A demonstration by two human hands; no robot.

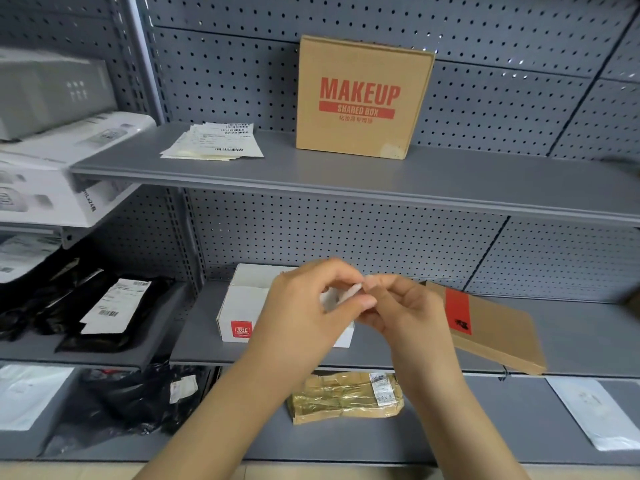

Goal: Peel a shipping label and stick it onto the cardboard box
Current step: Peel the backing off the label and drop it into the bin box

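My left hand (311, 306) and my right hand (401, 306) meet in front of the middle shelf, both pinching a small white shipping label (348, 293) between their fingertips. Most of the label is hidden by my fingers. A brown cardboard box (360, 98) printed "MAKEUP SHARED BOX" stands upright on the top shelf, well above my hands. A stack of white shipping labels (211, 142) with barcodes lies on that same shelf, left of the box.
Behind my hands sit a white carton (242, 306) and a flat brown box with a red stripe (495, 327). A taped brown parcel (346, 398) lies on the lower shelf. Black bags (104, 313) fill the left shelves. White boxes (52, 168) stack at upper left.
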